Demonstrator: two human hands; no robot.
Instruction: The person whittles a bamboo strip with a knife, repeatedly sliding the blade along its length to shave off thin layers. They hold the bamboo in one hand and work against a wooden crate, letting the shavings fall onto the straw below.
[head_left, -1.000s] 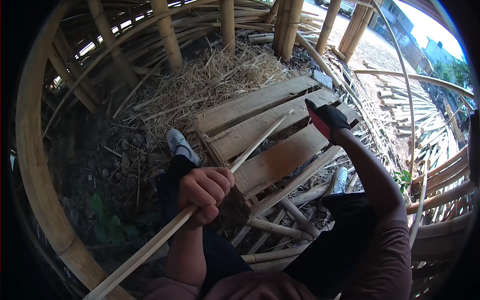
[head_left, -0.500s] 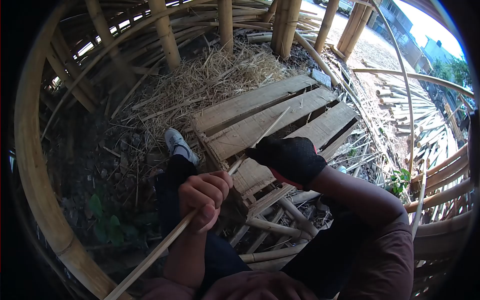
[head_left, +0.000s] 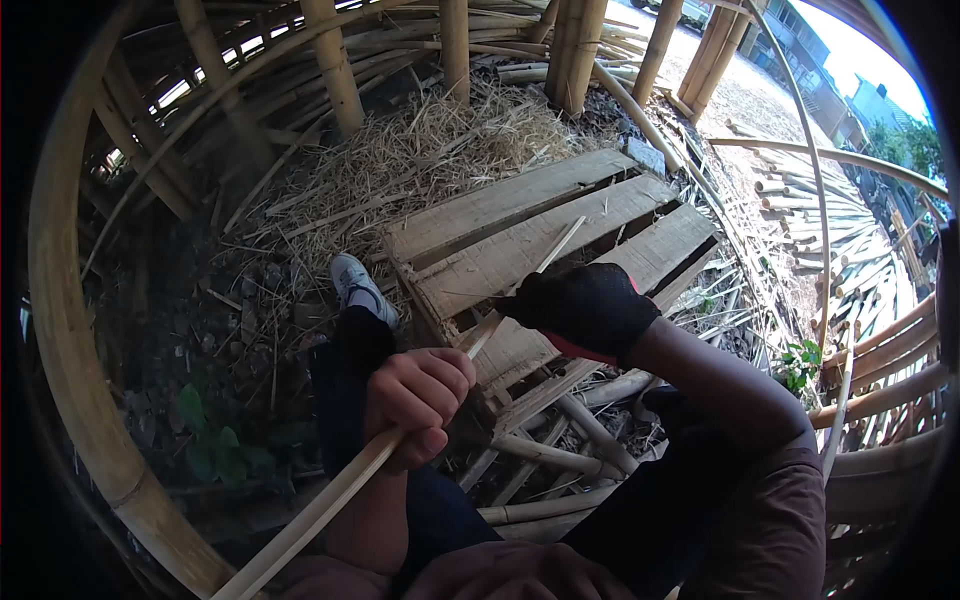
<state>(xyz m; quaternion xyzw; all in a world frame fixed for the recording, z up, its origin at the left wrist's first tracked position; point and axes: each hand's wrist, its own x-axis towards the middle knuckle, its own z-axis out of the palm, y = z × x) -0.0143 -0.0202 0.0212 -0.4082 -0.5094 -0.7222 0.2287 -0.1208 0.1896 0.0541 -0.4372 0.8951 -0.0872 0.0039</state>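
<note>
A long pale bamboo strip runs from the bottom left up across the wooden pallet. My bare left hand is wrapped round the strip near the pallet's near left corner. Farther up the strip, my right hand, in a black and red glove, is closed, with its fingertips pinching the strip. The far end of the strip sticks out beyond the glove, above the slats. Whether the right hand holds anything else is hidden by the glove.
Dry shavings lie behind the pallet. Upright bamboo poles stand at the back, and a thick curved pole rises at the left. Cut bamboo poles are spread at the right. A shoe is beside the pallet.
My right hand has come down and left from the pallet's far right side and closed on the strip. My left hand stays wrapped round the strip, with slight shifts.
</note>
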